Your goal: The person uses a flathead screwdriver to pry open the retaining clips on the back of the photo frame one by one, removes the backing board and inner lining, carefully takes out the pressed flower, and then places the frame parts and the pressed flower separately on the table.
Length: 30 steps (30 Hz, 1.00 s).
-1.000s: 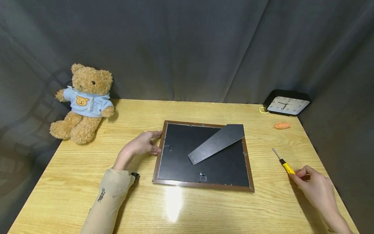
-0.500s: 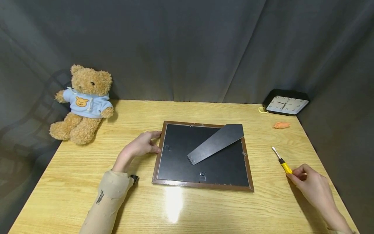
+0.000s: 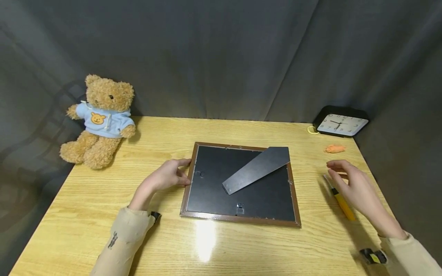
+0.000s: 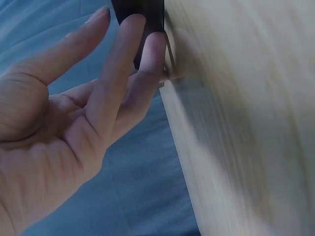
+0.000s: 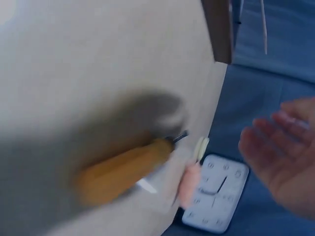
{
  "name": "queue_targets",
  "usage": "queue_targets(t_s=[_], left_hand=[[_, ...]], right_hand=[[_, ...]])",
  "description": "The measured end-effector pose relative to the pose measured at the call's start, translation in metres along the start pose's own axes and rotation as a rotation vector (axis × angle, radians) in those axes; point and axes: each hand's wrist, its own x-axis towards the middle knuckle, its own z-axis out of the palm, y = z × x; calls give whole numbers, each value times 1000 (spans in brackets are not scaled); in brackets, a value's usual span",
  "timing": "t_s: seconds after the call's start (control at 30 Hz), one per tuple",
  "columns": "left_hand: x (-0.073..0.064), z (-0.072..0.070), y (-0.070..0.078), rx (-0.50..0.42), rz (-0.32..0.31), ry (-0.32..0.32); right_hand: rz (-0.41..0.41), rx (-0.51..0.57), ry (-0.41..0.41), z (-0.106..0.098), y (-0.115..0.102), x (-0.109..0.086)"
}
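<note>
Face down on the table lies a brown picture frame (image 3: 184, 191), its black backing up and its easel stand (image 3: 257, 170) slanting over the upper right corner. My left hand (image 3: 165, 176) touches the frame's left edge with outstretched fingertips, which the left wrist view shows right at the dark edge. On the right, a yellow-handled screwdriver (image 3: 343, 206) lies on the table, tip pointing away from me. Above it hovers my right hand (image 3: 355, 188), fingers loosely bent and holding nothing. The right wrist view shows the screwdriver (image 5: 123, 172) blurred and apart from the fingers.
A small orange object (image 3: 335, 148) lies beyond the screwdriver, with a black clock (image 3: 342, 124) behind it at the back right corner. A teddy bear (image 3: 103, 119) in a blue hoodie sits at the back left. Grey curtains (image 3: 207, 57) enclose the table.
My right hand has let go of the screwdriver, which now lies on the table, and has moved forward and up over it. The left hand stays at the frame's edge.
</note>
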Motion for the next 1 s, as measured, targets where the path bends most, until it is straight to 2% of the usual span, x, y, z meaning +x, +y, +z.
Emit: queue_targets(t_s=[0.2,0.37,0.5,0.7,0.83,1.0], left_hand=[[-11,5,0,31,30,-2],[-22,14,2,144,45,0],[-32,20,7,235,42,-6],[-38,28,15,307,27,0],[-38,31,17,329,12,14],[-39,33,17,332,16,7]], right_hand=[[-84,148,-179,11,-4,60],[-133,230,-307,30,-4,102],[-133,287,-399,41,-4,126],[-175,335,-511,54,-1,144],[-208,306,-532,62,1,147],[-194,250,-559,69,4,148]])
